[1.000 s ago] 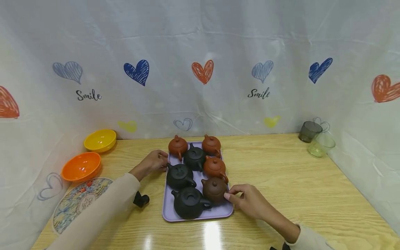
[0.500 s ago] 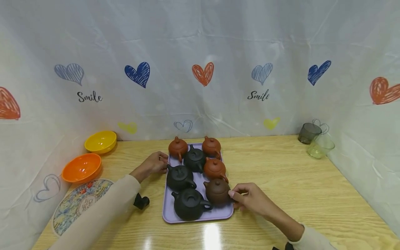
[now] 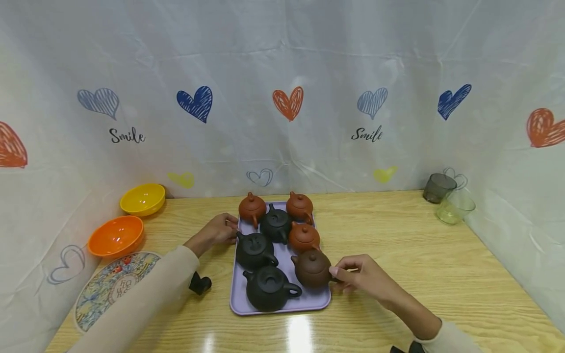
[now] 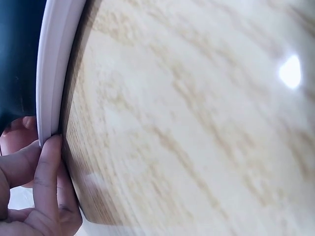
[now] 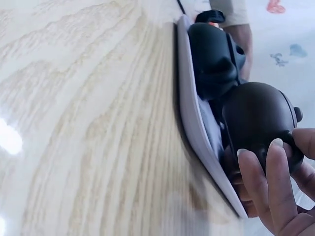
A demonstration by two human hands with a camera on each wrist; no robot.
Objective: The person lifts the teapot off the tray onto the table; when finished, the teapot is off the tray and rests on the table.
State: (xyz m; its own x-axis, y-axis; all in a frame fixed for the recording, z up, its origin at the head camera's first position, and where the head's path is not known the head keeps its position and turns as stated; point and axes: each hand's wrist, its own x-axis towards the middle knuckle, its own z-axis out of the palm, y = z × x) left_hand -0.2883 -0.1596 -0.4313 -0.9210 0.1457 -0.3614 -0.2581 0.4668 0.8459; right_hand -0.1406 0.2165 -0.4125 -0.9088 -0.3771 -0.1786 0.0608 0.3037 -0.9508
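Note:
A lavender tray (image 3: 238, 300) lies on the table bearing several teapots. My left hand (image 3: 218, 229) is at its left edge; in the left wrist view the thumb and fingers (image 4: 47, 172) pinch the rim. By its handle, my right hand (image 3: 366, 278) holds a dark brown teapot (image 3: 312, 269) at the tray's front right; the right wrist view shows fingers (image 5: 278, 182) around that handle. A large black teapot (image 3: 268, 289) stands left of it, with another black teapot (image 3: 255, 251) behind. Farther back are a third black teapot (image 3: 275, 224) and three reddish-brown teapots, one (image 3: 304, 237) right behind the brown one.
At left stand a yellow bowl (image 3: 142, 200), an orange bowl (image 3: 116, 236) and a round patterned mat (image 3: 125, 284) partly under the left sleeve. A grey cup (image 3: 439, 188) and a yellow-green cup (image 3: 454, 208) sit at the back right. A printed curtain (image 3: 326, 59) borders the table.
The brown teapot has moved a little to the right, away from the black one, with my right hand on its handle. My left hand stays at the tray's edge.

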